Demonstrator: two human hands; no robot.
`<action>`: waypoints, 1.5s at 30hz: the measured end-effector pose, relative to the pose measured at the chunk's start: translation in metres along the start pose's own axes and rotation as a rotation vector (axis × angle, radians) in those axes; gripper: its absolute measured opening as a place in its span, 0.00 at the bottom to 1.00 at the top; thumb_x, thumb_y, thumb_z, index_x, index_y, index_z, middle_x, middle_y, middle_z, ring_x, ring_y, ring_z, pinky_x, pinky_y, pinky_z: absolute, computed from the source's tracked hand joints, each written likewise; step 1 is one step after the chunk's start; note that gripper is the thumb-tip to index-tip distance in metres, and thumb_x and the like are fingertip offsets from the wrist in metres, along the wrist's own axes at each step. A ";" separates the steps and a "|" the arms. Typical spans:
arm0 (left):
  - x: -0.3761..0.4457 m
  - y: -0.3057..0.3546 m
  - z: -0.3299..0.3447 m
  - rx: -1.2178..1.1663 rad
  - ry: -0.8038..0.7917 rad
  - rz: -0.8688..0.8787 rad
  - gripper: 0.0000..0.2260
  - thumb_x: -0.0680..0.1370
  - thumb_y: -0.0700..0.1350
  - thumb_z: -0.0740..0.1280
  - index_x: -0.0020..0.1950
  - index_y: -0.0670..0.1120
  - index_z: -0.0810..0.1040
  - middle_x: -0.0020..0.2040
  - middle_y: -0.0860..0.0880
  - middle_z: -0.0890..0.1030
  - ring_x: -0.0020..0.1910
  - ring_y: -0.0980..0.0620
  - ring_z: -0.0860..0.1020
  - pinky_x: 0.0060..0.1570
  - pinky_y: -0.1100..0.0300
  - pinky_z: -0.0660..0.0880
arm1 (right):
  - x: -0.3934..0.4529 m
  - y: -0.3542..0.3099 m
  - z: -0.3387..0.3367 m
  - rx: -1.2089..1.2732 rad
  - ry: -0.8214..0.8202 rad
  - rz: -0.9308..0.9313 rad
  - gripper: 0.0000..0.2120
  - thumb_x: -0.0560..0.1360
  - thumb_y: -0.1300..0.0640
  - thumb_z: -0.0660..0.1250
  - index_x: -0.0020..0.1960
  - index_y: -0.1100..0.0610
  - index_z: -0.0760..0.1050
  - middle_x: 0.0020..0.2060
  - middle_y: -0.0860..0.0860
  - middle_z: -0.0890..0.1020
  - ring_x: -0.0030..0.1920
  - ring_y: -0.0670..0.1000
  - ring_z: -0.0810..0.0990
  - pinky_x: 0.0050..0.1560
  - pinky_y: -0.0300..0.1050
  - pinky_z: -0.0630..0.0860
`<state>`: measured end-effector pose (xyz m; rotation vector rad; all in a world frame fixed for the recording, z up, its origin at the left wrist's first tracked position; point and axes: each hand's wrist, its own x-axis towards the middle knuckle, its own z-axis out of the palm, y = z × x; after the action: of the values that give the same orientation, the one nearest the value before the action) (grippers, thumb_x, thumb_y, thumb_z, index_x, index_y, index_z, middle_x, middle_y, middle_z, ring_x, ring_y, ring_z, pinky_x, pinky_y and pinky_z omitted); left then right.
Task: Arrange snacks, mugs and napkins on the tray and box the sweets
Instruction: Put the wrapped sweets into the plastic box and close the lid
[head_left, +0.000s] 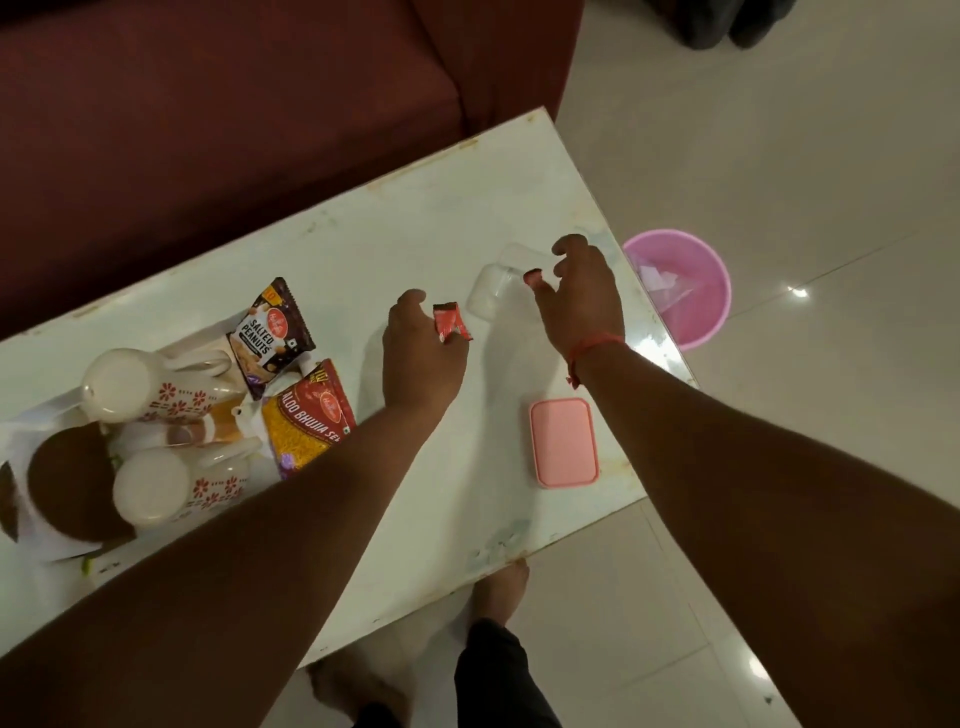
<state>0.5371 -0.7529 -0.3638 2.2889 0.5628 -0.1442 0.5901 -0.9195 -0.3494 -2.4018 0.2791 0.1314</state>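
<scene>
My left hand holds a red wrapped sweet between its fingers above the white table. My right hand pinches a second small red sweet just over a clear plastic box near the table's far right. A pink lid lies flat by my right forearm. At the left, a tray carries two white flowered mugs, a salted peanuts packet, a bhujia packet and a brown round thing.
A dark red sofa runs along the table's far side. A pink bin with clear wrapping inside stands on the tiled floor off the table's right corner. My bare feet show under the near edge.
</scene>
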 end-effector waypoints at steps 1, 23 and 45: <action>0.003 0.006 0.001 0.006 -0.003 0.045 0.28 0.72 0.44 0.73 0.69 0.45 0.67 0.60 0.43 0.78 0.58 0.42 0.78 0.58 0.47 0.76 | 0.000 0.002 -0.001 0.014 0.026 0.015 0.16 0.76 0.56 0.69 0.62 0.55 0.71 0.54 0.54 0.78 0.55 0.55 0.77 0.56 0.51 0.76; 0.034 -0.010 0.001 0.440 -0.236 0.040 0.16 0.76 0.46 0.69 0.63 0.47 0.74 0.61 0.40 0.70 0.56 0.37 0.77 0.57 0.47 0.75 | -0.149 0.039 0.026 0.182 0.003 0.112 0.08 0.79 0.56 0.62 0.57 0.50 0.73 0.50 0.46 0.76 0.48 0.47 0.77 0.49 0.48 0.78; 0.030 0.005 0.018 0.400 -0.232 0.036 0.11 0.79 0.46 0.62 0.55 0.44 0.80 0.59 0.42 0.75 0.58 0.41 0.75 0.57 0.47 0.74 | -0.115 0.016 0.035 0.079 -0.085 0.075 0.16 0.78 0.60 0.63 0.66 0.55 0.72 0.61 0.52 0.75 0.51 0.50 0.80 0.50 0.38 0.74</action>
<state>0.5680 -0.7584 -0.3810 2.6162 0.3974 -0.5390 0.4742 -0.8892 -0.3659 -2.3019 0.3288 0.2515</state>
